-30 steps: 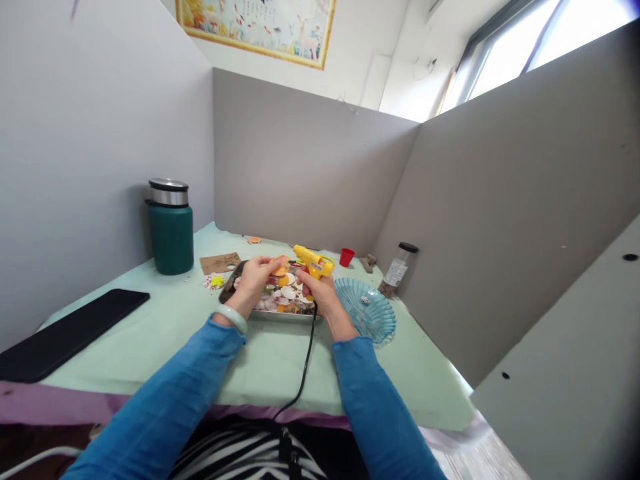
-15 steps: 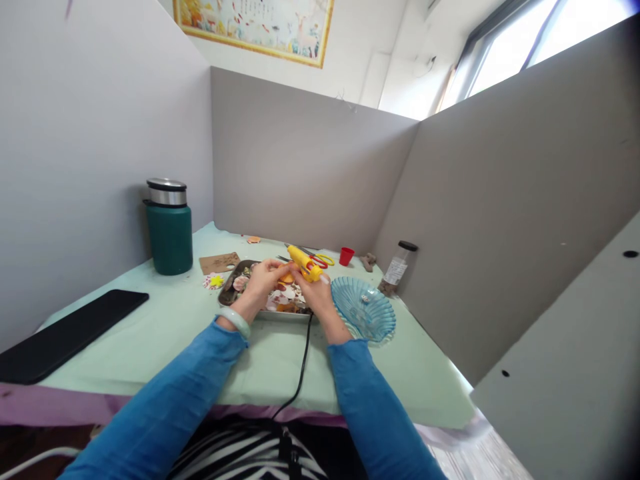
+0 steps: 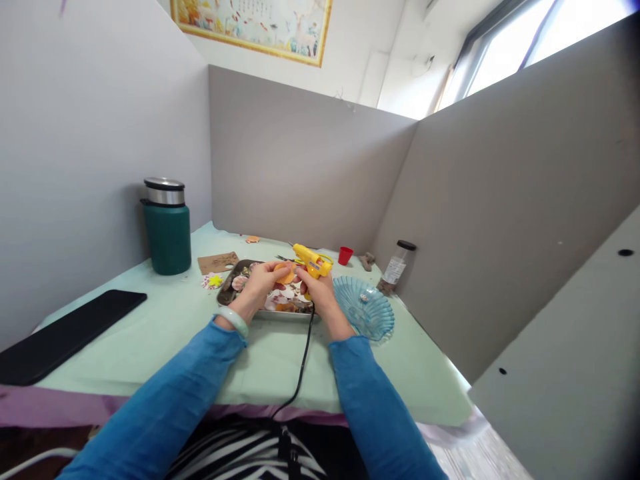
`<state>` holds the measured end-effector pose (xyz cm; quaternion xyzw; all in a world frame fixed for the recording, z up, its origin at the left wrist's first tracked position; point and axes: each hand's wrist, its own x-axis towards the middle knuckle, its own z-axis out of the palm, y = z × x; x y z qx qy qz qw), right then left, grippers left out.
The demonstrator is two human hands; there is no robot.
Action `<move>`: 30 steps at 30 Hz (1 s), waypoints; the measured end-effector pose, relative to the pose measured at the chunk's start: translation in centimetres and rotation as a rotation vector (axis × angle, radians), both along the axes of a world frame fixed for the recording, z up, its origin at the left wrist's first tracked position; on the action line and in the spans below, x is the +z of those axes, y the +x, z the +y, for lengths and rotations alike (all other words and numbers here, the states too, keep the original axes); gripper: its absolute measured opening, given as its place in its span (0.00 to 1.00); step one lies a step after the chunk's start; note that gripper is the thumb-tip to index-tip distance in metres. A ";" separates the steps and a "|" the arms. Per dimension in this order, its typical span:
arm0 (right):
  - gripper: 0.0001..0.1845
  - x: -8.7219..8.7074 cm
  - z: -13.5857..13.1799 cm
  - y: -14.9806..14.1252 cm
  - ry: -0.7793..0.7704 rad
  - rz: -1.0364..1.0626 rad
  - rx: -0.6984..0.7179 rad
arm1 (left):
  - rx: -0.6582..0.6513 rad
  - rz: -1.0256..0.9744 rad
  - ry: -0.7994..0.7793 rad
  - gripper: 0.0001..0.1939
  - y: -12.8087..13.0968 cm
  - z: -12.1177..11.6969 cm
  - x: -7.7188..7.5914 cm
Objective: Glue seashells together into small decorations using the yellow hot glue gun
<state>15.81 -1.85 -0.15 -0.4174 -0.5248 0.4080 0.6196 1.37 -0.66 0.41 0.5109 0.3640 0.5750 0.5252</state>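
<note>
Between the fingers of my left hand [image 3: 263,285] is a flat, round orange piece [image 3: 285,273]; its exact kind is too small to tell. My right hand [image 3: 319,288] is wrapped around a yellow glue gun [image 3: 313,260], its nozzle end tilted up and to the left. A black cord [image 3: 303,363] runs from the gun down to the table's front edge. Both hands are above a metal tray [image 3: 250,313] full of shells and small colourful pieces, hiding part of it. The right fingertips are close to the orange piece; whether they touch is unclear.
Right of the tray lies a blue shell-shaped plate [image 3: 373,313] with a small item on it. Behind are a red cup [image 3: 345,255] and a jar [image 3: 397,268] with a black lid. Leftward stand a green bottle [image 3: 167,237], a brown card [image 3: 217,263] and a black slab [image 3: 75,333]. Grey partitions [image 3: 310,160] enclose the table.
The glue gun has shifted slightly up and right, away from the orange piece, which now shows more fully in my left fingers. My right hand has turned a little with the gun.
</note>
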 end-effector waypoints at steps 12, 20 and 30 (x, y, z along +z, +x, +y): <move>0.10 0.7 -0.5 0.1 -0.036 0.043 0.014 | -0.023 0.068 0.050 0.21 0.0 0.2 -0.1; 0.10 0.6 -0.5 0.0 -0.068 0.063 0.016 | -0.055 0.080 0.084 0.19 0.3 -0.4 0.1; 0.11 0.4 -0.1 -0.1 -0.048 0.072 -0.015 | -0.101 0.069 0.102 0.15 0.6 -0.7 0.2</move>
